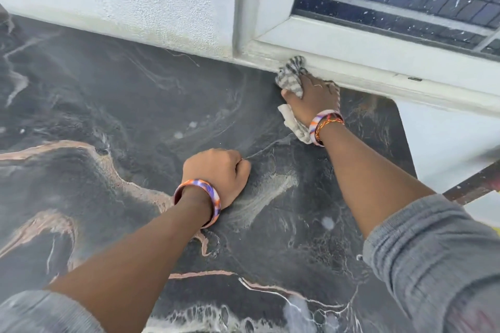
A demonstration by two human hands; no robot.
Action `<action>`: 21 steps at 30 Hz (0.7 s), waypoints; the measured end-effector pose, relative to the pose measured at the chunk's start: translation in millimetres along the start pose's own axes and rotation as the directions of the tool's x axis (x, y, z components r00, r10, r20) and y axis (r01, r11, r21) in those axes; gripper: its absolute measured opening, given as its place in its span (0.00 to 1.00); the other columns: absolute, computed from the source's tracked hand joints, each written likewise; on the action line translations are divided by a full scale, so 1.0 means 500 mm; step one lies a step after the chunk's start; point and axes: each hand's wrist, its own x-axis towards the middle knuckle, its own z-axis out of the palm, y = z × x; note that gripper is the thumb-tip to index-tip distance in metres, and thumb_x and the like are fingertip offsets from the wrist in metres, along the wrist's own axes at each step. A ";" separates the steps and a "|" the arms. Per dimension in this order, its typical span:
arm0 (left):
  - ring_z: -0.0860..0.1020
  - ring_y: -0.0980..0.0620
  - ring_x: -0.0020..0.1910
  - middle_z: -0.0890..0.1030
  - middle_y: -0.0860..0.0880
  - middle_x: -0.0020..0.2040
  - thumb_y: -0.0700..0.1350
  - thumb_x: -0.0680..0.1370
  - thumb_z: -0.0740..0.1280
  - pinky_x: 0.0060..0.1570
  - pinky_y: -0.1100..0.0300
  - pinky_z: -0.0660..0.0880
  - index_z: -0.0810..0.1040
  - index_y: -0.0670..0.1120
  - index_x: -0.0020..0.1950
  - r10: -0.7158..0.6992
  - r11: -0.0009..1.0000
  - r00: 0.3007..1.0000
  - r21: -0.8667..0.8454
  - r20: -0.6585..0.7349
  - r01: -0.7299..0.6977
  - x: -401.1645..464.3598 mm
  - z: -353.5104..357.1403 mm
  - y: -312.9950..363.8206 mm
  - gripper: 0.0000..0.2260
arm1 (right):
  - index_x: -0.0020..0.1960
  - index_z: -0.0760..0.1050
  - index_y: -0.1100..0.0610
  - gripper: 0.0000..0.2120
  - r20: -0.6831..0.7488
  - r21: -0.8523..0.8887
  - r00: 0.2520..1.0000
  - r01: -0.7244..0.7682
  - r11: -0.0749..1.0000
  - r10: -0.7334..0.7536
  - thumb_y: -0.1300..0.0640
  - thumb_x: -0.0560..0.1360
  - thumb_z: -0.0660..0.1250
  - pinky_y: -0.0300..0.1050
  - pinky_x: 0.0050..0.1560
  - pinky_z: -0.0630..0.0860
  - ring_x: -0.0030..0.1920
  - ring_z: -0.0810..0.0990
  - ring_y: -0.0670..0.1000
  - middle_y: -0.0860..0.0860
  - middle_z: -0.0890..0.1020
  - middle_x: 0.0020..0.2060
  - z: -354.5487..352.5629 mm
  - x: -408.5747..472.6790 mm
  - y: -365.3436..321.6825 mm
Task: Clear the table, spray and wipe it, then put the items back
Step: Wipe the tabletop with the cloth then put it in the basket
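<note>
Under your right hand (311,97) the fingers clamp the cloth (290,76) at the counter's (108,89) far edge; unwiped marble runs back toward your fisted, empty left hand (216,173).

I can't see the fingers of my right hand (313,94) under the cloth (290,76), my left hand (216,173) curls its own beneath it, the counter (81,89) runs off three edges, and a blurred bar (476,184) exits right.
</note>
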 end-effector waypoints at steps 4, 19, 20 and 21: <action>0.67 0.45 0.30 0.64 0.52 0.25 0.51 0.75 0.54 0.26 0.63 0.53 0.58 0.46 0.26 0.025 0.999 1.000 -0.022 0.003 -0.025 0.002 0.001 -0.001 0.19 | 0.73 0.60 0.54 0.31 0.015 0.032 0.986 0.165 0.986 -0.166 0.40 0.76 0.56 0.51 0.73 0.49 0.74 0.59 0.53 0.51 0.63 0.74 0.024 0.022 -0.115; 0.67 0.45 0.30 0.64 0.52 0.25 0.50 0.75 0.55 0.26 0.63 0.53 0.60 0.46 0.26 0.032 0.999 0.999 0.008 0.009 -0.032 0.002 -0.002 -0.009 0.18 | 0.75 0.57 0.49 0.32 0.115 0.098 0.964 0.228 0.969 -0.239 0.37 0.75 0.56 0.53 0.75 0.47 0.76 0.54 0.51 0.49 0.58 0.76 0.027 -0.025 -0.139; 0.67 0.44 0.30 0.64 0.51 0.25 0.50 0.75 0.55 0.26 0.63 0.53 0.60 0.46 0.26 0.021 1.000 1.000 0.010 0.010 -0.021 0.001 -0.003 -0.010 0.18 | 0.75 0.57 0.51 0.33 0.091 0.079 0.990 0.104 0.991 -0.111 0.37 0.75 0.55 0.54 0.75 0.48 0.76 0.54 0.52 0.50 0.58 0.75 0.016 -0.027 -0.088; 0.67 0.44 0.30 0.64 0.52 0.24 0.50 0.75 0.55 0.26 0.63 0.53 0.60 0.46 0.26 0.011 1.000 1.000 0.014 0.011 -0.011 0.001 -0.003 -0.011 0.18 | 0.75 0.57 0.52 0.33 0.061 0.062 0.998 -0.025 0.998 0.022 0.37 0.75 0.55 0.54 0.75 0.48 0.75 0.55 0.53 0.51 0.59 0.75 0.005 -0.032 -0.035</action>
